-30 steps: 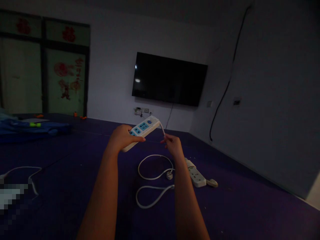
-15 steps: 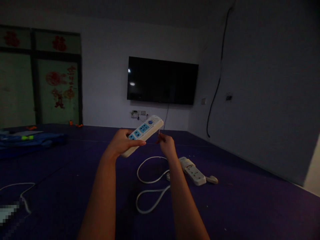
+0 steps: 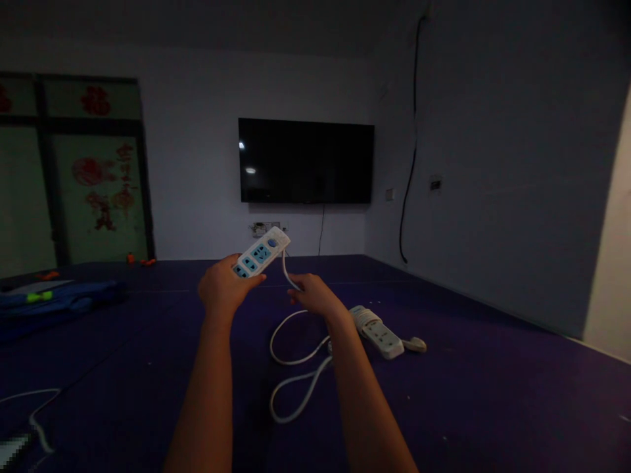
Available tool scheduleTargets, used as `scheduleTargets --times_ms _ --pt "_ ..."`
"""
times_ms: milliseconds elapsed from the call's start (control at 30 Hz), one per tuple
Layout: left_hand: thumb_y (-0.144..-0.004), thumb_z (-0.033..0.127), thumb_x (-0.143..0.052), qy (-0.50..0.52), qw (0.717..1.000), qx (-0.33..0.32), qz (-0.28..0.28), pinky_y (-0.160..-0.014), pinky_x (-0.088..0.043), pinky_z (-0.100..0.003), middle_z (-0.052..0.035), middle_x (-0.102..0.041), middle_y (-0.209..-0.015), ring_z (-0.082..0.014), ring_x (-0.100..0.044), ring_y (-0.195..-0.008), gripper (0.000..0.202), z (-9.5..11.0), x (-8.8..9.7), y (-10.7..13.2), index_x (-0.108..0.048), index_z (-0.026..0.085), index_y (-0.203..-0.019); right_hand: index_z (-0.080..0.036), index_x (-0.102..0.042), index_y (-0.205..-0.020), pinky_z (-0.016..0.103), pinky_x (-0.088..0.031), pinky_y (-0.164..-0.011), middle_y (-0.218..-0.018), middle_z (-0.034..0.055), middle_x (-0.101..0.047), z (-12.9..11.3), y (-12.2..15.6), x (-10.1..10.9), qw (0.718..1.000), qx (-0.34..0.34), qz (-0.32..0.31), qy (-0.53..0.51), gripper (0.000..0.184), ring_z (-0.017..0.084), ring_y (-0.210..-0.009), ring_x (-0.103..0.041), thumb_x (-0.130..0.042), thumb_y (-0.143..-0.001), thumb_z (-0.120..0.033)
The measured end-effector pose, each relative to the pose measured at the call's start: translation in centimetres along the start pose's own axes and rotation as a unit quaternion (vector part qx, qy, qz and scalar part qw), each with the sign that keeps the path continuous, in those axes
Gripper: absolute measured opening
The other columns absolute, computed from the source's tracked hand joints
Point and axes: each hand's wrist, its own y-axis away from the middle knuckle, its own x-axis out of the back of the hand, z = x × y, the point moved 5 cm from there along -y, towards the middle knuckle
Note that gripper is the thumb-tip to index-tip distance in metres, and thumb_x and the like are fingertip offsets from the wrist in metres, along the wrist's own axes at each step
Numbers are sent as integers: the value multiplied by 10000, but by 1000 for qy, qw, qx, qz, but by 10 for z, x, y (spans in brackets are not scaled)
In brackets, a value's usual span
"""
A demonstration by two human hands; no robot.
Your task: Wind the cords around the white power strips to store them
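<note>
My left hand (image 3: 221, 287) is closed round a white power strip (image 3: 260, 252) with blue sockets, held up in front of me and tilted up to the right. The strip's white cord (image 3: 294, 358) leaves its far end, passes through my right hand (image 3: 312, 295), which is closed on it just below the strip, and loops down onto the dark purple floor. A second white power strip (image 3: 377, 331) with its cord wound up lies on the floor just right of my right forearm.
A black TV (image 3: 305, 161) hangs on the far white wall above a wall socket (image 3: 263, 228). A black cable (image 3: 410, 164) runs down the right wall. Blue bedding (image 3: 54, 302) lies at the left, and another white cord (image 3: 29, 407) at the bottom left.
My view has turned right, so the room shifted left. My left hand drew the strip left and closer. My right hand slid down the cord and moved lower.
</note>
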Motion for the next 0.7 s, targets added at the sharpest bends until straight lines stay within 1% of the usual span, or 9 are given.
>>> scheduleTargets --times_ms 67,200,267,333,400,533,600,700 --pt "-628 570 -674 8 999 28 27 -567 -385 -312 -77 -702 -848 -266 -641 -766 443 1 0 3 -679 262 -948 -192 -679 -1090 198 -407 -528 -657 9 -663 0 0 -3 1000 -12 -12 -16 371 110 -520 -562 -550 -762 -76" --pt "-666 574 -641 26 992 85 92 -582 -396 -341 -101 -693 -860 -286 -637 -770 450 -5 2 6 -668 242 -968 -152 -717 -934 175 -397 -472 -591 -5 -613 1 1 -7 996 -38 -50 -68 270 90 -481 -534 -553 -744 -51" --pt "-679 574 -632 28 987 110 110 -599 -403 -358 -108 -688 -859 -294 -636 -775 454 -10 2 6 -660 235 -981 -134 -722 -875 178 -404 -482 -587 -4 -608 -2 3 -7 994 -36 -63 -76 236 91 -496 -539 -558 -733 -40" --pt "-689 559 -633 18 986 111 122 -637 -415 -384 -115 -686 -872 -304 -635 -804 462 -13 2 6 -648 231 -1014 -133 -727 -868 188 -404 -502 -598 -1 -618 -9 5 -3 997 -14 -61 -55 240 101 -529 -553 -565 -718 -36" --pt "-706 503 -639 -4 987 87 138 -699 -422 -425 -132 -683 -922 -322 -625 -874 460 -12 1 6 -628 220 -1069 -144 -735 -891 202 -402 -533 -619 7 -640 -18 9 1 998 18 -51 -11 277 119 -579 -574 -568 -702 -31" --pt "-719 299 -630 -52 986 25 158 -862 -381 -533 -153 -656 -1055 -343 -559 -1040 467 -3 -4 6 -581 196 -1172 -173 -753 -897 229 -419 -641 -699 36 -701 -31 15 5 994 58 -40 78 351 159 -706 -622 -550 -674 5" --pt "-705 213 -617 -71 984 -5 164 -965 -298 -598 -135 -636 -1118 -340 -505 -1121 489 0 -7 6 -574 214 -1192 -187 -760 -888 235 -429 -687 -757 51 -727 -34 16 5 992 65 -33 104 377 172 -757 -640 -537 -667 22" --pt "-701 113 -562 -91 982 -63 154 -1064 -99 -656 -101 -601 -1196 -327 -420 -1220 491 4 -15 5 -599 258 -1169 -210 -752 -945 248 -449 -741 -885 72 -743 -35 14 9 992 66 3 105 388 186 -824 -660 -547 -693 1"
